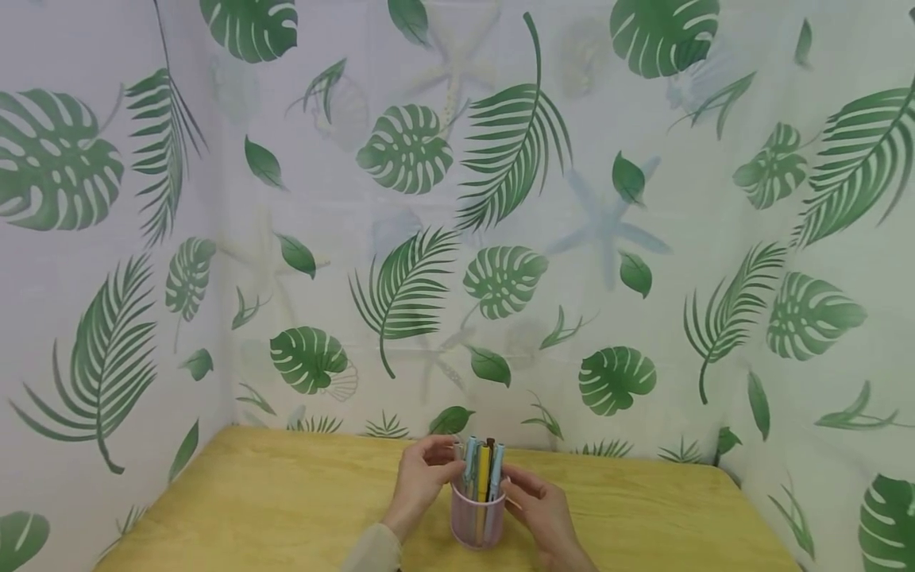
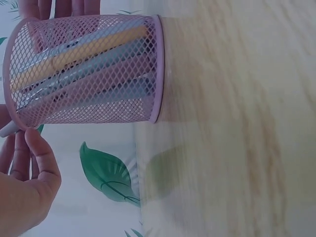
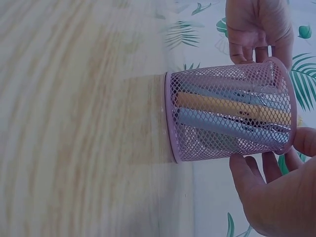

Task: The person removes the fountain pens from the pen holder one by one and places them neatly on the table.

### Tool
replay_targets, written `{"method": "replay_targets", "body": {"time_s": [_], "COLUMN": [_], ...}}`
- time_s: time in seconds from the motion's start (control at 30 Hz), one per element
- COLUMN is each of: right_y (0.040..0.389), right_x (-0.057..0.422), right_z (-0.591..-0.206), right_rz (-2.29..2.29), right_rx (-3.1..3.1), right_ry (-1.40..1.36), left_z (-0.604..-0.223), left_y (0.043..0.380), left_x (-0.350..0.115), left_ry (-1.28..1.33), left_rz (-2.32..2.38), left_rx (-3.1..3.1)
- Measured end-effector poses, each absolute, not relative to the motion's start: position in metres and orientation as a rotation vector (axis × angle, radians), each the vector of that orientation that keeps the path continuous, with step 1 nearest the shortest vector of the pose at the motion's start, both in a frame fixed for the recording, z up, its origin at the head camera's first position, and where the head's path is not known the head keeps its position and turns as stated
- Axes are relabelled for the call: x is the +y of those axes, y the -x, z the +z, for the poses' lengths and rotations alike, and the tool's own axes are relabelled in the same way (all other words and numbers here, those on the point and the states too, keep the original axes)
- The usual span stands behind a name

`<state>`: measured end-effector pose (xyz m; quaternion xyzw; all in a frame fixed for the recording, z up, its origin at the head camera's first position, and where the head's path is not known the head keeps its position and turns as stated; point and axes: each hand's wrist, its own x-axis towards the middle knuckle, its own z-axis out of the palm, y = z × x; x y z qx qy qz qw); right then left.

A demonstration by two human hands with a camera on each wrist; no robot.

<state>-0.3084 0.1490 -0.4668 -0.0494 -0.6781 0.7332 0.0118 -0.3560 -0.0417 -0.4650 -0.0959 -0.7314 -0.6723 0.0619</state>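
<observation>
A pink mesh pen holder (image 1: 465,523) stands upright on the wooden table, packed with several pens. Among them a yellow pen (image 1: 484,469) and light blue pens (image 1: 498,465) rise above the rim. My left hand (image 1: 420,481) grips the holder's upper left side, fingertips right at the rim beside a pale pen. On the opposite side my right hand (image 1: 545,515) holds it near the rim, thumb by the top edge and fingers against the mesh in the right wrist view. In the left wrist view, the holder (image 2: 94,111) partly hides the right hand's fingers.
The wood-grain table (image 1: 286,492) ends at a back edge close behind the holder. A white curtain (image 1: 515,318) printed with green leaves hangs behind it and along both sides.
</observation>
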Motion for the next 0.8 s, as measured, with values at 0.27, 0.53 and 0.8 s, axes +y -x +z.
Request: {"method": "replay_targets", "body": {"time_s": [0.27,0.53,0.8], "right_y": [0.309,0.309,0.311], "right_x": [0.148,0.147,0.148], "right_z": [-0.467,-0.464,-0.464], "right_rz": [2.271,2.251,2.250], "right_rx": [-2.120,-2.140,-2.153], "right_ry": [0.167,0.157,0.173], "left_z": [-0.462,-0.433,-0.440], "left_y": [0.356,0.333,0.339], "left_x": [-0.047,-0.049,-0.050], "left_ry": [0.283,0.331,0.323], "left_rz": [-2.039,-2.054,-2.069], "left_rx": [-2.253,-2.232,-2.233]}}
